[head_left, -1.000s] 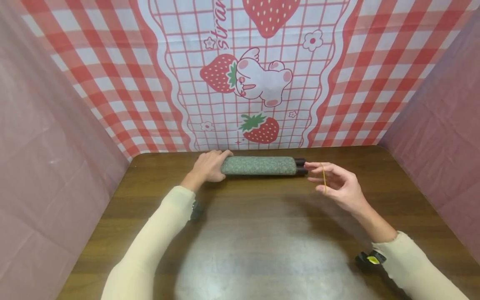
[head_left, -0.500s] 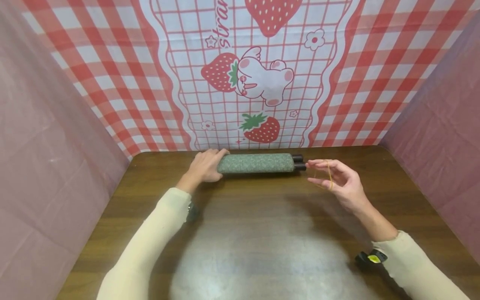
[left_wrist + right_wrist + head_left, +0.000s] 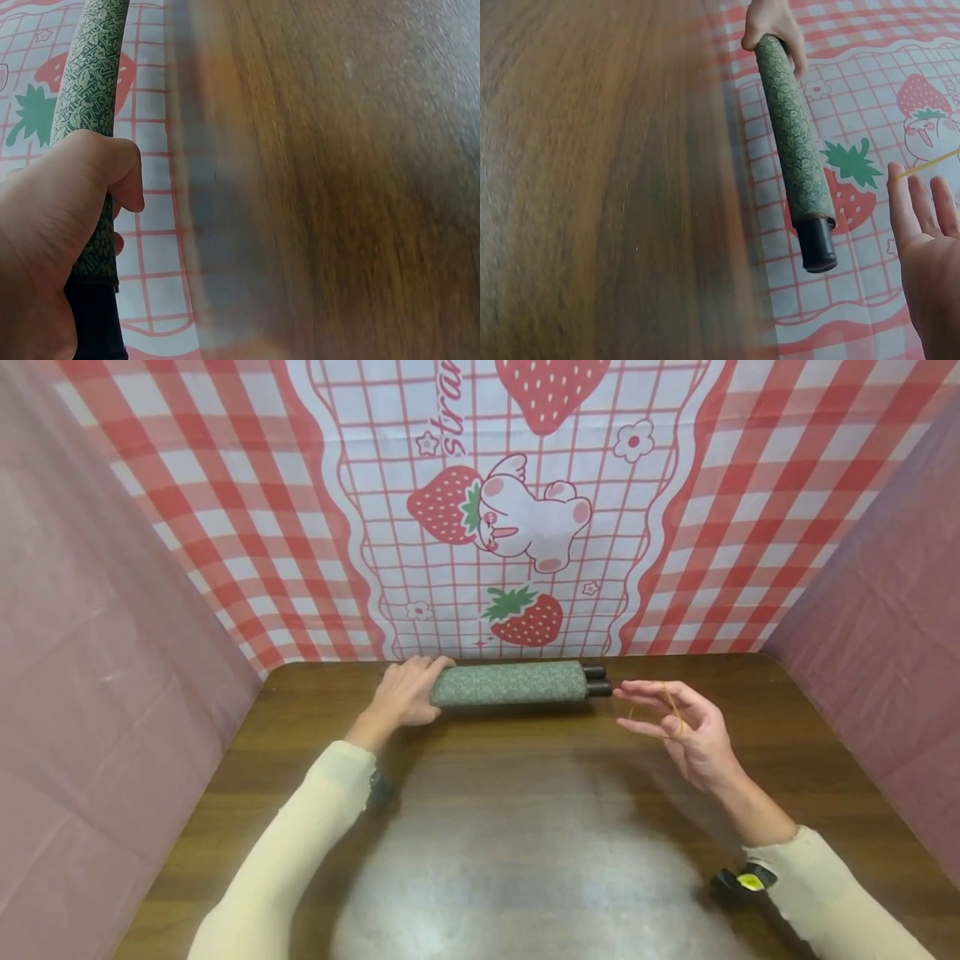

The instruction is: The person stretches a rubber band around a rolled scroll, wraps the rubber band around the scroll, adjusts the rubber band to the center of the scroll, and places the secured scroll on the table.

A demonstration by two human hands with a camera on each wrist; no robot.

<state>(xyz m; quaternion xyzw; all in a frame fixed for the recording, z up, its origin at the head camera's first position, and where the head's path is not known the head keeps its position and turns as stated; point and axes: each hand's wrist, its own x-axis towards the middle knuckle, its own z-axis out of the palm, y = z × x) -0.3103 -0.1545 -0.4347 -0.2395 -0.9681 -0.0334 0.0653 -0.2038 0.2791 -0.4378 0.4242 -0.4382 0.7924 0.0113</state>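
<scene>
A rolled scroll with a green patterned cover lies lengthwise near the far side of the table. Two black rod ends stick out at its right. My left hand grips the scroll's left part; in the left wrist view the thumb curls over the patterned cover, and black rod shows below the palm. Off the right end, my right hand has its fingers spread, with a thin yellow rubber band stretched around fingers and thumb. The right wrist view shows the band looped at a fingertip, apart from the scroll.
Brown wooden table spreads in front of the hands. Behind it hangs a red-and-white checked cloth with strawberry prints. Pink cloth panels stand at both sides. Each wrist wears a strapped dark device.
The left hand has shifted slightly left with the scroll, whose right end now tilts up a little. The right fingers have spread wider, opening the rubber band into a larger loop.
</scene>
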